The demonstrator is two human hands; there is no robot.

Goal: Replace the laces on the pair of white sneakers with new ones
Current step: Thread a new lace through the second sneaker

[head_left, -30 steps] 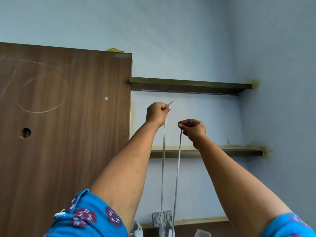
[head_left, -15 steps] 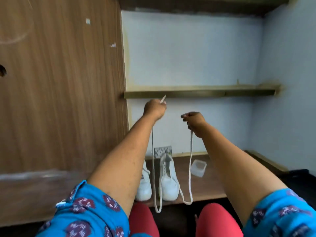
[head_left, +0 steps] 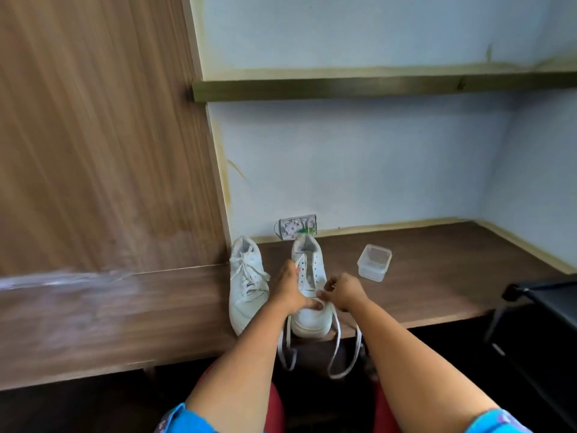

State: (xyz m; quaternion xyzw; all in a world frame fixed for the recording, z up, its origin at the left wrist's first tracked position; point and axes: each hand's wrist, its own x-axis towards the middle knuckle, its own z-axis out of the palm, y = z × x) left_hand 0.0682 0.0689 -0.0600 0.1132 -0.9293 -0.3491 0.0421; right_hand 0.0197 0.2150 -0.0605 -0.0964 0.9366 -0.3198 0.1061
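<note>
Shoes sit side by side on a dark wooden shelf (head_left: 437, 276), toes toward the person. The left shoe (head_left: 246, 282) is smooth white with its lace tied in criss-cross rows. The right shoe (head_left: 310, 285) is white too, with small round lace holes up both sides and a lace through the lowest holes only. That lace (head_left: 338, 342) is flat and pale, and its two long ends hang off the shelf edge in soft loops. The left hand (head_left: 288, 290) rests on the right shoe with its thumb near the toe and pinches a lace tip near the holes. The right hand (head_left: 342, 292) has curled fingers and pinches the lace just beside the shoe (what sits under its fingers is hidden). A small clear plastic box (head_left: 374, 262) with rounded corners stands near the right shoe, apart from it. A wall plug plate (head_left: 295, 226) with a flower pattern sits behind the shoes, low on the pale blue wall. A big brown wood-grain board (head_left: 103, 135) stands on the left, blurry near the bottom. A thin greenish shelf (head_left: 374, 85) crosses the wall above. A black frame (head_left: 537, 307) pokes in at the right. No writing can be read anywhere.
</note>
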